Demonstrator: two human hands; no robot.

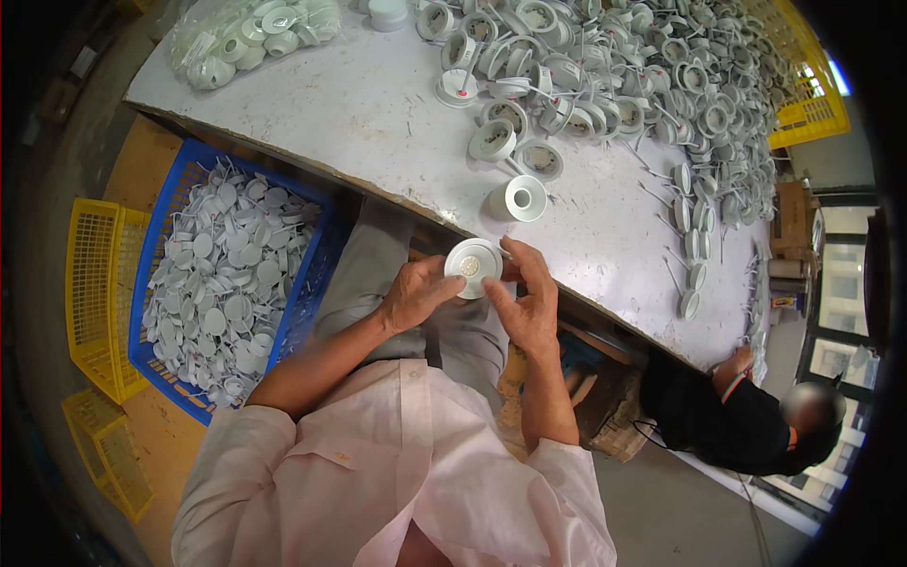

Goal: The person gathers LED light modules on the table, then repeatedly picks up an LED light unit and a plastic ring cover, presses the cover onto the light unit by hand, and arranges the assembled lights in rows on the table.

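Observation:
Both my hands hold a white round lamp housing (470, 266) just off the table's near edge. Its open cup faces up, and a pale disc with small dots shows inside. My left hand (419, 295) grips the rim from the left, thumb on the lower edge. From the right, my right hand (529, 300) closes round it, thumb at the rim and fingers partly behind. Just beyond, on the table, stands a white flared housing (519, 198) with a hole in its middle. Farther back lie round white lamp parts (540, 159) with open faces.
A large heap of white lamp parts (652, 71) covers the far right of the white table (378, 132). A clear bag of white cups (260, 38) lies far left. At my left, a blue basket (139, 312) holds white discs. A person in black (727, 416) sits at right.

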